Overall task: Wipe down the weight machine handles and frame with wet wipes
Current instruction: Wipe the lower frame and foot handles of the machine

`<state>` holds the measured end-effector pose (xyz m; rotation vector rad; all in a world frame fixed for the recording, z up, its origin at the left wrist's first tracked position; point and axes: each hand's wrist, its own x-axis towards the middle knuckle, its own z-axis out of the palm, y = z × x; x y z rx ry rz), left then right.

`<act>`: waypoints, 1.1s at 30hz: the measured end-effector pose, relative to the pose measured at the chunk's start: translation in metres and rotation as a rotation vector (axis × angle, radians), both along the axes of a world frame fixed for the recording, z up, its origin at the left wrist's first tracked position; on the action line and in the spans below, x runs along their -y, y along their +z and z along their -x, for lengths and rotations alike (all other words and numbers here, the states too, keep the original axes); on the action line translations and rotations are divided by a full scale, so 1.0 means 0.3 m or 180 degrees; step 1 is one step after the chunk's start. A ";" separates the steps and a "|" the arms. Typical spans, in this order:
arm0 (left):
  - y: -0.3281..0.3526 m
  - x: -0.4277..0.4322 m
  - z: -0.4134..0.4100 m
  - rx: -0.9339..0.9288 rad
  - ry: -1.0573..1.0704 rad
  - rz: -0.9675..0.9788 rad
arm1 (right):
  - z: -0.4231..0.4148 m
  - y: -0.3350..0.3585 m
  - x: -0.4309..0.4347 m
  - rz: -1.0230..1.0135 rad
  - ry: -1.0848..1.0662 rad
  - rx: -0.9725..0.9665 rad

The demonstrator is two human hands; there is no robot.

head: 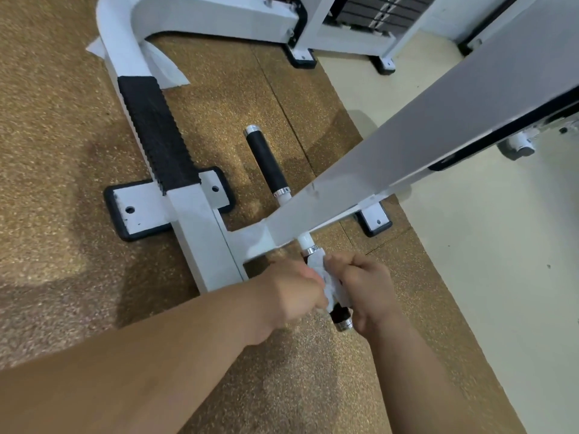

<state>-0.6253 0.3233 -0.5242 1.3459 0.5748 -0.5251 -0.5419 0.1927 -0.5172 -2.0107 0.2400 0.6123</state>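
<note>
Left hand [291, 292] and right hand [365, 286] clench white wet wipe [327, 278] round black foam handle [340, 313], which points forward between them.

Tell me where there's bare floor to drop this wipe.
Brown mat left of the base beam is bare, as is cream floor right of the arm. Crowded: the left hand and right hand grip the wipe on the near handle.

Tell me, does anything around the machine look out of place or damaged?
Yes: white sheets lie loose on the floor under the curved frame tube, perhaps stray wipes. Small dark marks spot the grey arm. The left hand and right hand hold the wet wipe round the near grip.
</note>
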 end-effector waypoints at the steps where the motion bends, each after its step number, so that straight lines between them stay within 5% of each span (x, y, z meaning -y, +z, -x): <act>1: -0.014 0.002 -0.002 -0.0175 0.0288 0.0529 | 0.002 0.002 -0.002 -0.0035 -0.0021 -0.0064; 4: -0.067 -0.001 0.001 -0.0341 0.0793 0.0857 | 0.000 -0.004 0.003 -0.0219 -0.0268 -0.0236; 10: -0.084 -0.031 0.000 0.0078 0.0316 -0.0336 | -0.027 -0.063 0.016 0.0323 -0.0554 0.0468; 16: -0.016 -0.103 0.006 0.0865 -0.0169 -0.2294 | -0.004 -0.092 0.003 0.1560 0.0729 0.1484; 18: -0.023 -0.139 0.037 0.1251 -0.0156 -0.2821 | 0.034 -0.089 -0.007 0.1427 0.0978 0.1707; 21: -0.058 -0.191 0.087 0.1497 -0.0459 -0.3371 | 0.070 -0.072 -0.030 0.1216 0.1793 0.1216; 25: -0.131 -0.262 0.149 0.1575 -0.0649 -0.3201 | 0.014 -0.083 -0.068 0.1709 0.1608 0.0739; 29: -0.148 -0.269 0.154 0.1583 -0.0624 -0.3048 | 0.046 -0.131 -0.158 0.3085 0.1271 0.0967; 33: -0.154 -0.269 0.149 0.1575 -0.0549 -0.2966 | 0.024 -0.127 -0.164 0.2952 0.1325 0.0846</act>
